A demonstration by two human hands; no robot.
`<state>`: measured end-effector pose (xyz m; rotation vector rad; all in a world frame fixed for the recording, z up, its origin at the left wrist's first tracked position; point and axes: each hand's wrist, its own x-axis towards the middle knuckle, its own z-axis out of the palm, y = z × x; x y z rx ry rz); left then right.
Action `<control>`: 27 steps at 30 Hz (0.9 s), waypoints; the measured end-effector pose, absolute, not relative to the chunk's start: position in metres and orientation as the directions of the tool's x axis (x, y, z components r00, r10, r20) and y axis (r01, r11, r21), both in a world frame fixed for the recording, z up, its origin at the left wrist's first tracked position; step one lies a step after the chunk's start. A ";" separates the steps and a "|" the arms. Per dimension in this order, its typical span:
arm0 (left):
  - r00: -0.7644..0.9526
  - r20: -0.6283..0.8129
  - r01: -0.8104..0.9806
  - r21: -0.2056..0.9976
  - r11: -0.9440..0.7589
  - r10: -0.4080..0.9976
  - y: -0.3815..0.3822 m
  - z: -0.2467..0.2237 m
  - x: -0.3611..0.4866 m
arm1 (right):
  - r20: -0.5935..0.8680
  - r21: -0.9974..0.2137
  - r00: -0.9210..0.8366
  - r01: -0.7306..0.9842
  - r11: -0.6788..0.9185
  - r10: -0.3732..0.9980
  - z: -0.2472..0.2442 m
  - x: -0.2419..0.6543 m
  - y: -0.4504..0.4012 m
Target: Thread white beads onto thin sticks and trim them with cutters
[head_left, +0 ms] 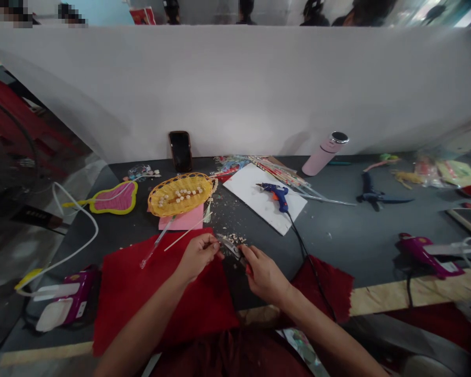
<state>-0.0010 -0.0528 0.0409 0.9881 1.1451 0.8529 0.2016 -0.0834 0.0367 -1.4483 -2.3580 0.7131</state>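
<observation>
Near the table's front middle, my right hand (pixel 265 272) grips scissors (pixel 230 246), their silver blades pointing left. My left hand (pixel 199 256) is closed in a pinch by the blade tips, above a red cloth (pixel 149 293); what is between its fingers is too small to make out. Small pale scraps (pixel 235 238) are scattered just beyond the blades. Behind my left hand, a thin pale stick (pixel 186 233) lies across the cloth's edge and a pink paper (pixel 184 219). A yellow woven basket (pixel 155 206) holds several small whitish pieces.
A blue glue gun (pixel 278 196) rests on a white board (pixel 241 183), its cord trailing over the front edge. Behind stand a phone (pixel 180 151) and a pink bottle (pixel 320 158). Bundled straws (pixel 286 175) lie nearby. Purple devices sit left (pixel 78 293) and right (pixel 426 254).
</observation>
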 end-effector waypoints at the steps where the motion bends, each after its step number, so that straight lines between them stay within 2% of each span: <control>1: 0.185 -0.294 -0.030 0.952 0.304 0.938 -0.053 0.039 0.000 | -0.024 -0.536 -0.454 0.758 0.372 0.891 0.037 0.201 -0.083; 4: 0.116 -0.180 0.031 0.984 0.178 0.977 -0.054 0.035 0.001 | -0.025 -0.519 -0.450 0.769 0.374 0.893 0.037 0.201 -0.082; 6: 0.116 -0.164 0.048 0.986 0.159 0.980 -0.053 0.037 0.000 | -0.010 -0.516 -0.455 0.765 0.384 0.891 0.037 0.201 -0.082; 12: 0.307 -0.318 -0.004 0.942 0.335 0.897 -0.051 0.051 -0.005 | 0.010 -0.524 -0.511 0.729 0.439 0.860 0.041 0.202 -0.082; 19: 0.338 -0.349 -0.001 0.929 0.371 0.874 -0.051 0.050 -0.008 | 0.004 -0.548 -0.510 0.718 0.429 0.860 0.041 0.201 -0.085; 23: 0.294 -0.331 -0.005 0.937 0.348 0.897 -0.054 0.041 -0.006 | -0.028 -0.533 -0.500 0.740 0.410 0.866 0.038 0.201 -0.084; 27: 0.186 -0.226 0.068 0.974 0.217 0.956 -0.054 0.037 -0.002 | -0.035 -0.520 -0.480 0.758 0.394 0.877 0.038 0.201 -0.082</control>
